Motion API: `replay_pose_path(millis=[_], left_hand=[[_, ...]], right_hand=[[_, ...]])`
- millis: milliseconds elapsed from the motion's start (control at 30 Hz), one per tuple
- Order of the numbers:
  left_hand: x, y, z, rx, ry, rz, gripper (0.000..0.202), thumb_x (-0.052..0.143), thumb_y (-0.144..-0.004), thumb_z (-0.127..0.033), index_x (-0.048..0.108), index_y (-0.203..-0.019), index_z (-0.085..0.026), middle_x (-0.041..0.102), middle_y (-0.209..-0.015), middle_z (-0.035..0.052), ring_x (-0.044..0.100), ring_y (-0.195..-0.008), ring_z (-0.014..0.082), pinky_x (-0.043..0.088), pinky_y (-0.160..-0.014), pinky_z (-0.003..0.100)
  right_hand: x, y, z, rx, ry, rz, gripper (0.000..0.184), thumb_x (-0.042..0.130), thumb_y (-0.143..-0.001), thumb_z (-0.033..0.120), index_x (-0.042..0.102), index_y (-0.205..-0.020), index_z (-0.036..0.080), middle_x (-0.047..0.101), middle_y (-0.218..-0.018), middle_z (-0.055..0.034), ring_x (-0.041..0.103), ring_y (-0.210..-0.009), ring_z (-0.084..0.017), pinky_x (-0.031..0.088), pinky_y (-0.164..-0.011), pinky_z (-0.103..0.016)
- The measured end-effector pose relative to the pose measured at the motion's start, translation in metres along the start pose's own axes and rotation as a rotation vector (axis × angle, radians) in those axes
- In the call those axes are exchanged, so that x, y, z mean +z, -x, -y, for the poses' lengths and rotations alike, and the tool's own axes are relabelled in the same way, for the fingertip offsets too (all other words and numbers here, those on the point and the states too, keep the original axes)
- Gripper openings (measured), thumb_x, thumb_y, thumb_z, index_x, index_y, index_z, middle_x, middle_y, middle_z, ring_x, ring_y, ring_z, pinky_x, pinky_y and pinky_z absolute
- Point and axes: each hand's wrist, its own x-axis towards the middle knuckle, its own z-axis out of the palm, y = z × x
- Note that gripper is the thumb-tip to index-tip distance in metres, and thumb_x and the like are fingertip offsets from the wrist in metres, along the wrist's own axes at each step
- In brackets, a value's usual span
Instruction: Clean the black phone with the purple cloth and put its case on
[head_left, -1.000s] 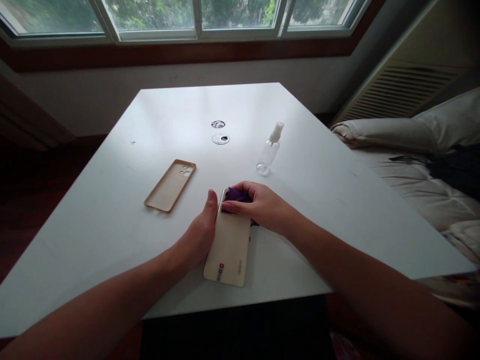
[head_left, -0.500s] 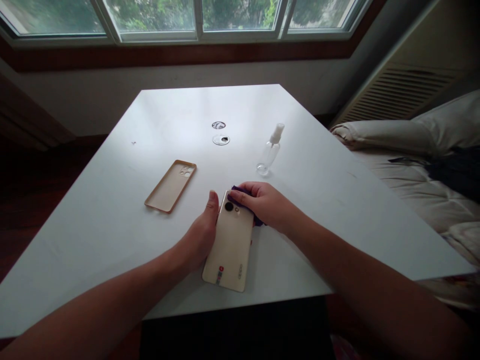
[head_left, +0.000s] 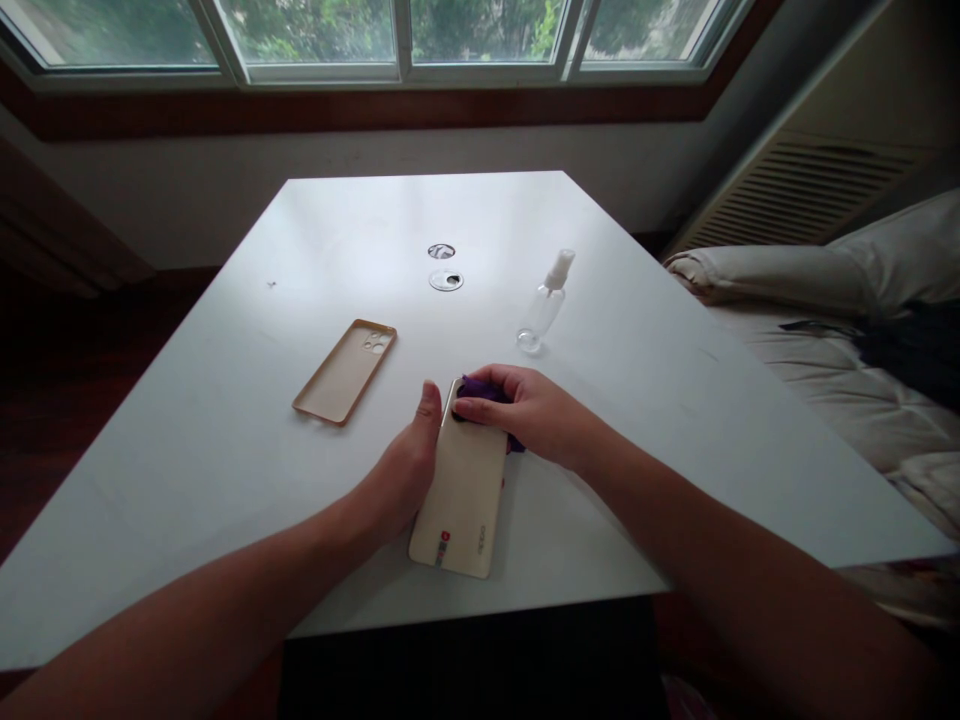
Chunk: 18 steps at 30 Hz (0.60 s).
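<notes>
A gold smartphone is held back side up just above the near part of the white table. My left hand grips its left edge, the thumb standing up along the side and the other fingers hidden beneath. Pinched in my right hand is a purple cloth, pressed on the phone's upper back. Cloth and thumb cover most of the camera area there. To the left lies an open gold-rimmed phone case, its camera cutout at the far end.
A clear spray bottle with a white top stands beyond my right hand on the white table. Two small round discs sit farther back. A tiny scrap lies at the left. Right of the table is a padded seat.
My right hand has shifted the purple cloth slightly down and left, onto the phone's camera area. My left hand keeps its grip, and the view has moved a little.
</notes>
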Motion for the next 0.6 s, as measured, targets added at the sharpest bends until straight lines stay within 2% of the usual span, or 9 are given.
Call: replay_pose_path(millis=[100, 200, 333, 467, 600], left_hand=[[0.003, 0.002, -0.004, -0.029, 0.036, -0.008, 0.083, 0.032, -0.092, -0.081, 0.070, -0.118, -0.012, 0.074, -0.088, 0.0156, 0.072, -0.075, 0.0251, 0.055, -0.063, 0.029], [0.005, 0.004, -0.008, -0.053, 0.085, 0.018, 0.084, 0.028, -0.093, -0.079, 0.070, -0.118, -0.011, 0.074, -0.087, 0.0161, 0.073, -0.074, 0.0251, 0.055, -0.063, 0.030], [0.005, 0.004, -0.012, -0.074, 0.138, 0.068, 0.085, 0.027, -0.093, -0.080, 0.071, -0.117, -0.012, 0.074, -0.084, 0.0157, 0.073, -0.075, 0.0264, 0.056, -0.065, 0.031], [0.005, 0.003, -0.013, -0.083, 0.125, 0.043, 0.084, 0.027, -0.094, -0.079, 0.071, -0.116, -0.011, 0.074, -0.084, 0.0154, 0.073, -0.076, 0.0261, 0.055, -0.066, 0.031], [0.005, 0.004, -0.011, -0.083, 0.106, 0.034, 0.087, 0.026, -0.093, -0.081, 0.071, -0.114, -0.009, 0.074, -0.085, 0.0171, 0.072, -0.073, 0.0260, 0.055, -0.063, 0.031]], right_hand=[[0.001, 0.000, 0.001, -0.006, -0.026, -0.034, 0.037, 0.068, -0.088, 0.052, 0.070, -0.108, 0.021, 0.068, -0.083, -0.0028, 0.057, -0.061, -0.011, 0.045, -0.044, -0.018], [-0.001, 0.000, 0.002, 0.022, -0.048, -0.034, 0.037, 0.067, -0.089, 0.048, 0.071, -0.113, 0.021, 0.067, -0.082, -0.0030, 0.055, -0.057, -0.010, 0.044, -0.042, -0.018], [-0.007, 0.000, 0.003, 0.012, -0.039, 0.050, 0.046, 0.076, -0.083, 0.043, 0.068, -0.124, 0.023, 0.070, -0.096, -0.0050, 0.062, -0.069, -0.014, 0.049, -0.049, -0.020], [-0.007, 0.001, 0.003, -0.013, 0.005, 0.077, 0.057, 0.084, -0.075, 0.042, 0.066, -0.125, 0.024, 0.070, -0.107, -0.0059, 0.065, -0.081, -0.017, 0.052, -0.053, -0.021], [-0.001, 0.000, 0.003, -0.008, -0.022, -0.007, 0.040, 0.074, -0.084, 0.042, 0.069, -0.119, 0.024, 0.070, -0.092, -0.0033, 0.060, -0.067, -0.013, 0.048, -0.047, -0.019]])
